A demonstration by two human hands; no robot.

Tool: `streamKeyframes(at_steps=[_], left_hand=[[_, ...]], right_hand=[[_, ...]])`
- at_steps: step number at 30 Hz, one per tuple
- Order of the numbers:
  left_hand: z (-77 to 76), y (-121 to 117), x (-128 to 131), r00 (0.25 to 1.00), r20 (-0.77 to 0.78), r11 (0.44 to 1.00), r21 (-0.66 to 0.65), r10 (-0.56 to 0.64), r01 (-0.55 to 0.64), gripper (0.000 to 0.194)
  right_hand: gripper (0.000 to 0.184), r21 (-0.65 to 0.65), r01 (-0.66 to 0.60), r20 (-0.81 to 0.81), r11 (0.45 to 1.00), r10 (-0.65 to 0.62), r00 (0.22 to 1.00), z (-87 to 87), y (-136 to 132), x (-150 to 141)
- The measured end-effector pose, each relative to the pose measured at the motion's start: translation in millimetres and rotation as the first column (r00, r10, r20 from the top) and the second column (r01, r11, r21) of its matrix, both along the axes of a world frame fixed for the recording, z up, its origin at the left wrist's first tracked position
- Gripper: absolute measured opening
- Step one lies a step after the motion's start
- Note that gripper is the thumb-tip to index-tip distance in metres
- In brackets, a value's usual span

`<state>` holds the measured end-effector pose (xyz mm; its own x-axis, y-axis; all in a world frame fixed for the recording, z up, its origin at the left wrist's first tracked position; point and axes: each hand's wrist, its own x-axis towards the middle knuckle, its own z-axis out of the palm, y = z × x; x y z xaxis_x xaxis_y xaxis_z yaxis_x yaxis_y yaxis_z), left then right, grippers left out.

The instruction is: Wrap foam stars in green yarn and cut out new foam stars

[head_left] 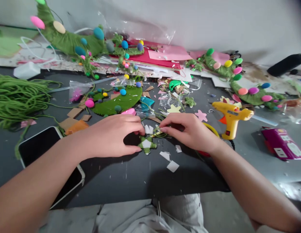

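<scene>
A small white star wrapped in green yarn (pixel 147 144) lies on the dark table (pixel 131 174) between my hands. My left hand (pixel 114 136) is curled over its left side, thumb and fingertips pinching the star's edge. My right hand (pixel 189 131) pinches a strand of green yarn (pixel 157 132) that runs to the star's top. Small white paper scraps (pixel 172 166) lie just below and beside the star.
A yellow glue gun (pixel 231 117) stands right of my right hand. A phone (pixel 43 152) lies under my left forearm. A green yarn bundle (pixel 16 98) sits at far left. Green wrapped shapes with coloured pom-poms (pixel 116 100), plastic bags and pink sheets crowd the back. A purple box (pixel 281 144) lies at right.
</scene>
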<state>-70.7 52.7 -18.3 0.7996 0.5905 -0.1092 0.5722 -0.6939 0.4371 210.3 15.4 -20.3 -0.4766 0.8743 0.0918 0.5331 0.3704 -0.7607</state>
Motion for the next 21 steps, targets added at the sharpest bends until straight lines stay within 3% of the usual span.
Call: streamKeyframes(at_steps=[4, 8, 11, 16, 21], left_hand=[[-4.2, -1.0, -3.0, 0.999, 0.025, 1.0, 0.022, -0.022, 0.022, 0.028], [-4.7, -2.6, -4.7, 0.998, 0.052, 0.999, -0.01, -0.04, 0.041, 0.025], [-2.8, -4.8, -5.2, 0.996, 0.054, 0.997, -0.041, -0.07, 0.072, 0.022], [1.8, -8.0, -3.3, 0.996, 0.021, 0.994, -0.064, -0.085, 0.086, 0.019], [-1.2, -6.2, -1.8, 0.997, 0.044, 0.997, -0.01, -0.071, 0.071, 0.024]], right_hand=[[0.009, -0.028, -0.025, 0.008, 0.999, 0.025, 1.0, -0.3, -3.4, -4.5], [0.01, -0.027, -0.206, -0.015, 0.978, 0.205, 0.979, 1.2, -6.3, -7.3], [0.014, 0.006, -0.283, 0.074, 0.959, 0.282, 0.957, -2.0, -7.2, -6.7], [0.019, 0.159, -0.176, 0.233, 0.971, 0.136, 0.963, -15.5, -1.2, -6.3], [0.021, 0.269, -0.009, 0.214, 0.963, -0.051, 0.976, -21.7, 9.7, -9.2]])
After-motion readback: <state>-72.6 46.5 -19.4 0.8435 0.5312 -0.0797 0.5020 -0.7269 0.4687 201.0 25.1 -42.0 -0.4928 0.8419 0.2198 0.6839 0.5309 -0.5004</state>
